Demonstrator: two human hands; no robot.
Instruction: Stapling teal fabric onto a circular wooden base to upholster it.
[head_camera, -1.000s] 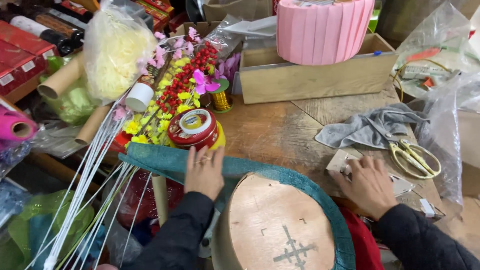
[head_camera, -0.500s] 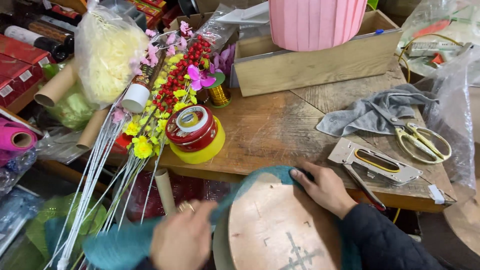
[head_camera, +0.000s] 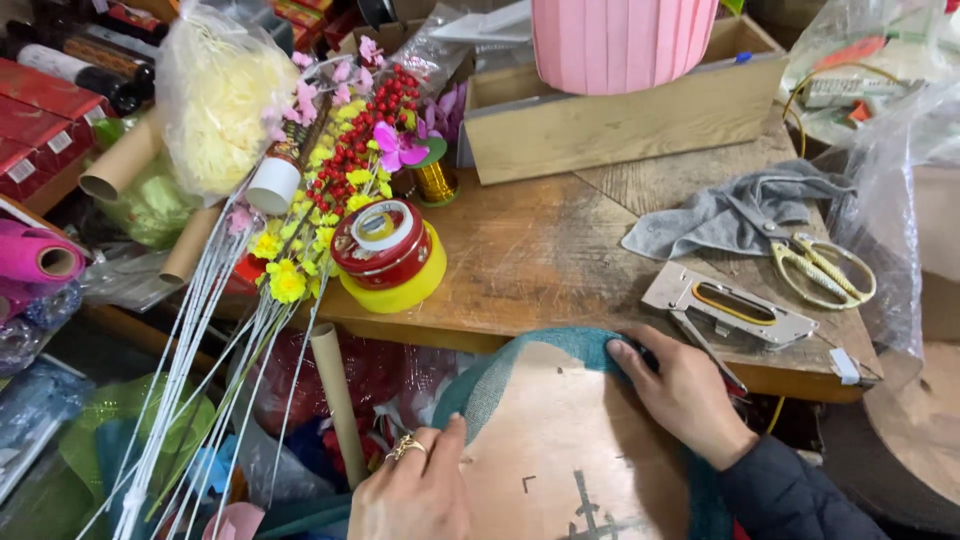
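A round brown board (head_camera: 565, 440) with a teal fabric (head_camera: 560, 345) wrapped round its edge lies in front of me, below the table edge. My left hand (head_camera: 415, 490), wearing a gold ring, rests on the board's left rim with the thumb pressed on the fabric. My right hand (head_camera: 685, 390) presses the teal fabric down on the board's upper right rim, close to the wooden table (head_camera: 540, 250). A metal staple gun (head_camera: 728, 305) lies on the table just beyond my right hand.
Yellow-handled scissors (head_camera: 820, 265) lie on a grey cloth (head_camera: 730, 215). A red and yellow tape roll stack (head_camera: 388, 255), artificial flowers on white stems (head_camera: 330, 170), cardboard tubes (head_camera: 120, 165), a wooden box (head_camera: 620, 115) holding a pink pleated lampshade (head_camera: 625, 40) and plastic bags crowd the table.
The board has come down and toward me. My left hand slid to its lower left rim. My right hand left the staple gun area and now presses the fabric on the rim.
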